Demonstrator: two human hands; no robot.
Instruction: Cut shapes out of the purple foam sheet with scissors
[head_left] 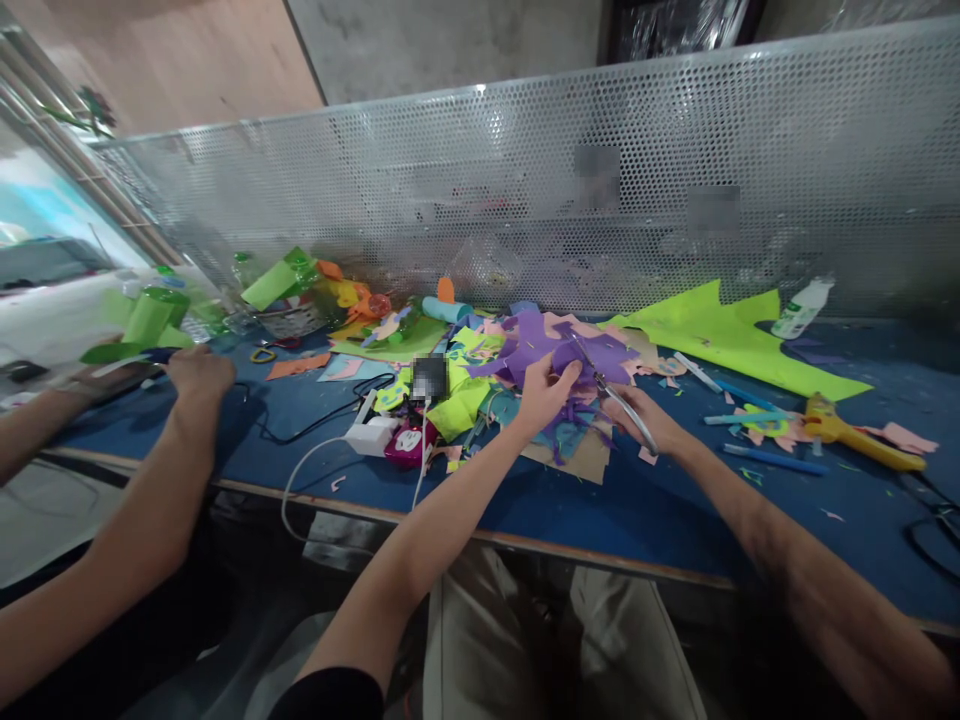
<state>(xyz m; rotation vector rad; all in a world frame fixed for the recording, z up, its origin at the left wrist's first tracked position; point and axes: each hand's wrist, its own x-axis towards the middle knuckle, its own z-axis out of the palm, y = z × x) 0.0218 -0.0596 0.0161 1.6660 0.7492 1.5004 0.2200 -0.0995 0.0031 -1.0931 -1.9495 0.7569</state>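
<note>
My left hand (pixel 547 392) is closed, fingers pinched on a small piece of purple paper (pixel 571 356). My right hand (pixel 637 415) is wrapped round the handles of silver scissors (pixel 600 378), whose blades point up and left beside that piece. Beneath and behind both hands lies a heap of paper scraps, with a larger purple sheet (pixel 529 345) on top and brown card (pixel 577 462) at its near edge. Whether the blades touch the paper is too small to tell.
A co-worker's hands (pixel 199 372) are at the left, near a green bottle (pixel 156 310). Around the heap are a white charger (pixel 371 436), cables, a yellow glue gun (pixel 862 438), blue pens, lime paper (pixel 720 340) and a white bottle (pixel 802 308). Behind stands a perforated metal screen (pixel 450 190).
</note>
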